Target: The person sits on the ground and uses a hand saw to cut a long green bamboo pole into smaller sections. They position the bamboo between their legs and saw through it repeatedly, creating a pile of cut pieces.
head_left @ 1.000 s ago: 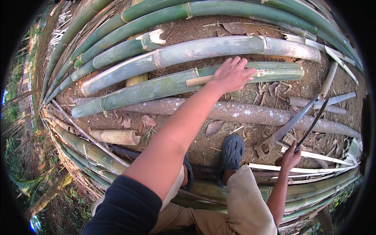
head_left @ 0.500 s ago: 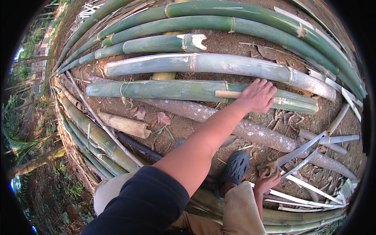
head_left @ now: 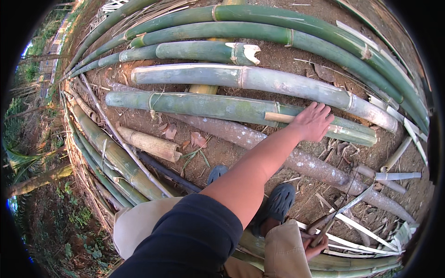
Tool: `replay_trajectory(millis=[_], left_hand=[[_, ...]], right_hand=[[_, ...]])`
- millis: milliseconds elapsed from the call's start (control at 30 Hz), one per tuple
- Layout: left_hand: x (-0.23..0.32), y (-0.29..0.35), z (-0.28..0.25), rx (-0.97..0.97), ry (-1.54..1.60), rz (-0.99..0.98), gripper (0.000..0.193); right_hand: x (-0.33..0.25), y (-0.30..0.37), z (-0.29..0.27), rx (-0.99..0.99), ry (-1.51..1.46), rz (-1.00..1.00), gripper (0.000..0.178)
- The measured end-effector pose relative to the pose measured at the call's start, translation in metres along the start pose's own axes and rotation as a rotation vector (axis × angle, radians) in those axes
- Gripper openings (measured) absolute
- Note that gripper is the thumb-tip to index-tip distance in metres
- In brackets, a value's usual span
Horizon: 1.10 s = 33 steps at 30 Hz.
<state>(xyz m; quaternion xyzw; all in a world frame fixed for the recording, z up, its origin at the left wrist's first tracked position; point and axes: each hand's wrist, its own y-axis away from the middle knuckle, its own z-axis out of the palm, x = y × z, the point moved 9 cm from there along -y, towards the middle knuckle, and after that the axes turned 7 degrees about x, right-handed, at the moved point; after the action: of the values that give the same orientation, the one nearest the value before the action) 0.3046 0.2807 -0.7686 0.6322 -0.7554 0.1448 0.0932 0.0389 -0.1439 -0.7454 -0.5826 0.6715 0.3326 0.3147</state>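
My left hand (head_left: 313, 122) curls over a pale bamboo strip (head_left: 278, 117), pressing it along the top of a green bamboo pole (head_left: 204, 105). The strip's cut end sticks out left of my fingers. At lower right, my right hand (head_left: 316, 245) is closed around the handle of a handsaw (head_left: 318, 224), whose blade appears almost edge-on as a thin dark line. A second long, narrow blade (head_left: 356, 199) extends from the same hand; its handle is partly hidden.
A greyish bamboo pole (head_left: 199, 76) lies just beyond, with longer green poles (head_left: 222, 31) farther back. A mottled log (head_left: 227, 134) runs underneath. Pale split strips (head_left: 357, 227) lie at lower right. My shoe (head_left: 279, 202) stands on leafy soil beside a short dry bamboo piece (head_left: 148, 142).
The saw has turned from showing its broad side to nearly edge-on, and my right hand has dropped slightly. The left hand stays on the strip and pole while the view shifts a little.
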Motion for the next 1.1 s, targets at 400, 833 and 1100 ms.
replay_trajectory(millis=[400, 833, 1100], left_hand=[[0.022, -0.011, 0.000, 0.015, 0.044, 0.069, 0.038], [0.012, -0.012, 0.010, -0.103, 0.082, 0.057, 0.045], [0.012, -0.006, -0.001, -0.044, 0.046, 0.088, 0.041]], right_hand=[[-0.311, -0.058, -0.184, 0.504, 0.289, 0.171, 0.037], [-0.314, 0.126, 0.020, -0.374, 0.052, 0.581, 0.032], [-0.277, 0.149, 0.145, -0.657, -0.142, 0.324, 0.058]])
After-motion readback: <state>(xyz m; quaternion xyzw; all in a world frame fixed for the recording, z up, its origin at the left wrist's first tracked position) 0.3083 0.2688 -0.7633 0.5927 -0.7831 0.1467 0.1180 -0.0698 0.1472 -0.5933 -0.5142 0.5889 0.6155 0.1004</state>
